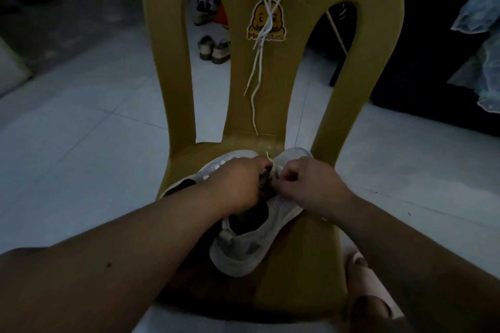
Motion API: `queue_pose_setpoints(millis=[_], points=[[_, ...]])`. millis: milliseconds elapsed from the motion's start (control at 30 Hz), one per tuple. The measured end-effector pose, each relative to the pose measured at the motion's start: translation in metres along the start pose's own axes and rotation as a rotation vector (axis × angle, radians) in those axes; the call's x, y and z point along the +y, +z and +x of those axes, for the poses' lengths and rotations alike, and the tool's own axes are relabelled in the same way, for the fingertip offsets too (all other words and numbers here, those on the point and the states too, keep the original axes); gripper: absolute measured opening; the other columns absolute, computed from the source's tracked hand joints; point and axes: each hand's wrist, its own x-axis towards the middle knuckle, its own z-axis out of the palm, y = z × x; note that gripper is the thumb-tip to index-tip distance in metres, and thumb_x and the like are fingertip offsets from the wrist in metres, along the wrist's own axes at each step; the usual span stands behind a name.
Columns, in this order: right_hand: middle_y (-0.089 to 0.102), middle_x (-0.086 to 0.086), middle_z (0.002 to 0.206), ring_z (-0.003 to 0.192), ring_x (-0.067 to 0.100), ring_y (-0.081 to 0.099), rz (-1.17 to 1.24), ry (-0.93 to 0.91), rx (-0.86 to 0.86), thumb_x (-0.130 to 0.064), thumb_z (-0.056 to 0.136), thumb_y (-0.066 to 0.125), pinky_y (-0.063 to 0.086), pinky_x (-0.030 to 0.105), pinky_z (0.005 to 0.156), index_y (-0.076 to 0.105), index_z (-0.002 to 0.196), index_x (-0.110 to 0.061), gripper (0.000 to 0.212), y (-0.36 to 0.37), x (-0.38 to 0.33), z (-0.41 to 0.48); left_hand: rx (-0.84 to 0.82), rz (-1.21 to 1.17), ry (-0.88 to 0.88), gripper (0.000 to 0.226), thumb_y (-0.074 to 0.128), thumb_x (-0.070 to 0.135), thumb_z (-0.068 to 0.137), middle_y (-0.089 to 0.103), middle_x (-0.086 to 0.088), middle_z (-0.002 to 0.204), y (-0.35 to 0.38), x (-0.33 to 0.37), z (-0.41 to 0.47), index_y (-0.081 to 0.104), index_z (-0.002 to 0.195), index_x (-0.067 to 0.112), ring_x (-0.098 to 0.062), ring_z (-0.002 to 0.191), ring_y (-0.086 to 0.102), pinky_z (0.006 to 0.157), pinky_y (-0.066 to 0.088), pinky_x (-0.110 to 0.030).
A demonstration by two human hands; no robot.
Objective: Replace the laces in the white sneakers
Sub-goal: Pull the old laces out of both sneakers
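Lacing a white sneaker (243, 249) on a chair (167, 62) seat.
Left hand (238, 184) and right hand (311, 186), fingers curled, pinch its lace (267, 155); a second sneaker (213, 169) lies just beside; spare laces (259, 62) hang down the chair back.

Two sneakers (243, 246) on chair seat (305, 265), laces (261, 35) hanging down backrest behind
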Motion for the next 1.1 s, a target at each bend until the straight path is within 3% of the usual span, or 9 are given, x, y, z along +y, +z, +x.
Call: queue_pose_setpoints(millis=[100, 200, 333, 467, 567, 733, 833, 967, 1100], points=[[0.069, 0.005, 0.091, 0.082, 0.017, 0.062, -0.003, 0.015, -0.027, -0.031, 0.085, 0.066, 0.046, 0.027, 0.067, 0.071, 0.095, -0.015, 0.019, -0.001, -0.005, -0.002, -0.011, 0.043, -0.005, 0.039, 0.055, 0.015, 0.092, 0.061, -0.003, 0.123, 0.0, 0.002, 0.001, 0.053, 0.131, 0.021, -0.016, 0.106, 0.057, 0.077, 0.032, -0.014], [0.067, -0.004, 0.099, 0.081, 0.009, 0.056, -0.05, 0.044, -0.013, -0.024, 0.085, 0.066, 0.038, 0.015, 0.057, 0.069, 0.103, -0.021, 0.018, -0.009, 0.0, -0.002, 0.03, -0.012, -0.016, 0.038, 0.057, 0.011, 0.091, 0.062, -0.003, 0.122, -0.004, 0.004, 0.0, 0.058, 0.128, 0.02, -0.017, 0.107, 0.057, 0.077, 0.032, -0.015], [0.065, -0.011, 0.089, 0.068, -0.002, 0.052, -0.024, 0.032, -0.038, -0.02, 0.083, 0.064, 0.033, 0.01, 0.054, 0.07, 0.097, -0.025, 0.016, -0.012, 0.014, -0.005, 0.088, -0.135, -0.064, 0.033, 0.056, 0.011, 0.091, 0.066, 0.001, 0.113, -0.006, 0.001, -0.004, 0.064, 0.12, 0.023, -0.016, 0.1, 0.061, 0.08, 0.045, -0.022], [0.066, -0.007, 0.081, 0.07, 0.003, 0.056, 0.077, 0.025, 0.044, -0.036, 0.088, 0.063, 0.042, 0.017, 0.059, 0.066, 0.082, -0.025, 0.013, -0.011, 0.012, -0.009, 0.102, -0.252, -0.107, 0.029, 0.056, 0.019, 0.093, 0.068, 0.005, 0.112, -0.007, 0.001, -0.004, 0.064, 0.119, 0.029, -0.011, 0.095, 0.062, 0.084, 0.051, -0.029], [0.065, -0.003, 0.071, 0.066, 0.008, 0.059, 0.075, 0.067, 0.086, -0.044, 0.079, 0.071, 0.04, 0.022, 0.053, 0.066, 0.071, -0.025, 0.021, -0.015, 0.004, -0.011, 0.136, -0.306, -0.089, 0.028, 0.056, 0.02, 0.093, 0.068, 0.005, 0.113, -0.009, 0.007, -0.007, 0.065, 0.119, 0.028, -0.009, 0.097, 0.062, 0.083, 0.049, -0.025], [0.048, -0.001, 0.055, 0.052, 0.01, 0.044, -0.09, 0.049, 0.048, -0.028, 0.084, 0.064, 0.027, 0.022, 0.045, 0.053, 0.052, -0.022, 0.034, -0.008, -0.002, -0.008, 0.15, -0.346, -0.049, 0.024, 0.059, 0.014, 0.091, 0.067, 0.011, 0.104, -0.008, 0.013, -0.011, 0.067, 0.11, 0.026, -0.003, 0.089, 0.059, 0.079, 0.045, -0.019], [0.054, -0.008, 0.061, 0.058, 0.006, 0.048, 0.067, 0.068, 0.076, -0.029, 0.086, 0.065, 0.031, 0.019, 0.049, 0.058, 0.061, -0.025, 0.026, -0.013, 0.0, -0.007, 0.161, -0.325, -0.053, 0.014, 0.061, 0.019, 0.089, 0.061, 0.014, 0.087, -0.008, 0.011, -0.013, 0.06, 0.088, 0.032, -0.002, 0.078, 0.055, 0.065, 0.044, -0.02], [0.06, -0.014, 0.072, 0.067, 0.002, 0.054, 0.211, 0.089, 0.089, -0.027, 0.087, 0.066, 0.037, 0.018, 0.056, 0.065, 0.076, -0.027, 0.01, -0.021, 0.005, -0.007, 0.144, -0.241, -0.01, 0.027, 0.06, 0.01, 0.086, 0.056, 0.012, 0.077, -0.009, 0.01, -0.014, 0.053, 0.072, 0.031, -0.007, 0.075, 0.053, 0.057, 0.036, -0.017], [0.064, -0.001, 0.074, 0.066, 0.011, 0.057, 0.448, 0.212, 0.024, -0.023, 0.091, 0.061, 0.046, 0.027, 0.063, 0.066, 0.083, -0.018, 0.01, -0.023, 0.001, -0.006, 0.088, -0.197, 0.035, 0.022, 0.06, 0.014, 0.09, 0.065, 0.015, 0.1, -0.01, 0.012, -0.015, 0.069, 0.099, 0.032, 0.0, 0.085, 0.054, 0.062, 0.034, -0.003]])
